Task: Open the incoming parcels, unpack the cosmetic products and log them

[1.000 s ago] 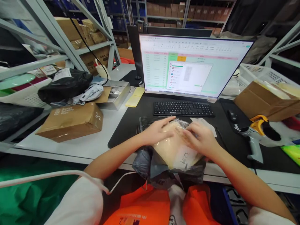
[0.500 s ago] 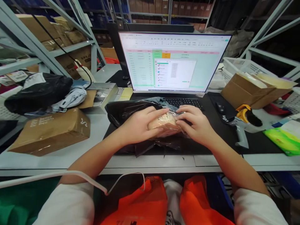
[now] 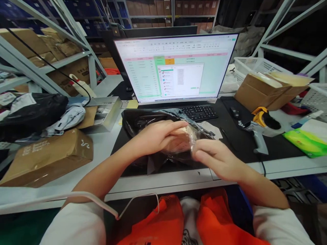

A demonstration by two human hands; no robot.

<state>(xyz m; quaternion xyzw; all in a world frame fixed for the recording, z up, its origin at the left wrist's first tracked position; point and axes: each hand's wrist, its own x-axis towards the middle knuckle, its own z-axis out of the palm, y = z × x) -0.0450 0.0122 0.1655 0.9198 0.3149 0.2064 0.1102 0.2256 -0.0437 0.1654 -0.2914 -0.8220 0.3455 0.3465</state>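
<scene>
A small tan cardboard box point(image 3: 176, 140) in clear, shiny plastic wrap is between my hands above the desk mat. My left hand point(image 3: 157, 136) is closed round its left side, thumb and fingers gripping it. My right hand point(image 3: 213, 153) pinches the clear plastic wrap point(image 3: 193, 141) at the box's right end, fingers curled. A black plastic mailing bag point(image 3: 138, 119) lies crumpled under and behind the box, its grey inner side partly showing. My hands hide much of the box.
A monitor point(image 3: 176, 71) and keyboard point(image 3: 199, 112) stand behind. To the left are a taped carton point(image 3: 51, 154) and another black bag point(image 3: 35, 109). On the right lie a mouse point(image 3: 234, 113), a barcode scanner point(image 3: 258, 136), a yellow tape dispenser point(image 3: 263, 117) and a green packet point(image 3: 304, 141).
My right hand has moved down and towards me, curling tighter on the plastic wrap. The view has shifted right, and a white paper piece and a dark pen-like stick now show beside the bag.
</scene>
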